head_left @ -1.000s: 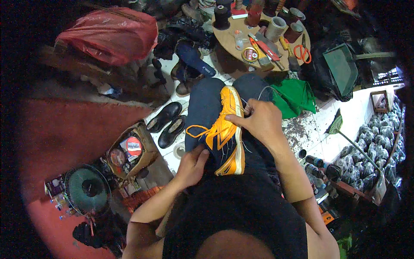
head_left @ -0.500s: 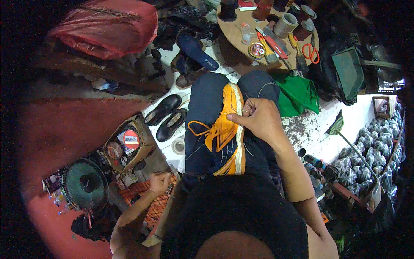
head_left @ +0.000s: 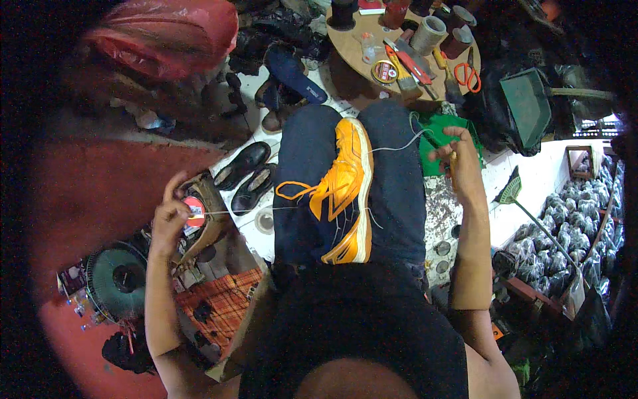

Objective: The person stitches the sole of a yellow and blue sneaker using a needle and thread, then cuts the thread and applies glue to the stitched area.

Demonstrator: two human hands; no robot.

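Observation:
An orange sneaker with dark panels and a cream sole (head_left: pixel 347 173) lies lengthwise on my dark-trousered lap, its lace looped to the left and loose white stitching ends along it. Far left of it, my left hand (head_left: pixel 175 213) pinches a thin thread (head_left: pixel 252 210) stretched from the shoe. Right of the shoe, my right hand (head_left: pixel 457 159) is raised with fingers apart and slightly blurred, beside a white cord (head_left: pixel 395 147) that curves up from the shoe; I see nothing clearly held in it.
Ahead stands a round table (head_left: pixel 352 46) with spools, knives and scissors. Black shoes (head_left: pixel 236 169), a cardboard box (head_left: pixel 212 243) and a fan (head_left: pixel 118 272) are left; a green cloth (head_left: pixel 438 123), dustpan (head_left: pixel 522 110), broom (head_left: pixel 515 189) and bagged items (head_left: pixel 565 233) are right.
My left hand has left the shoe and moved out leftwards, drawing thread taut. My right hand has come away from the shoe, rising to the right with its fingers spreading.

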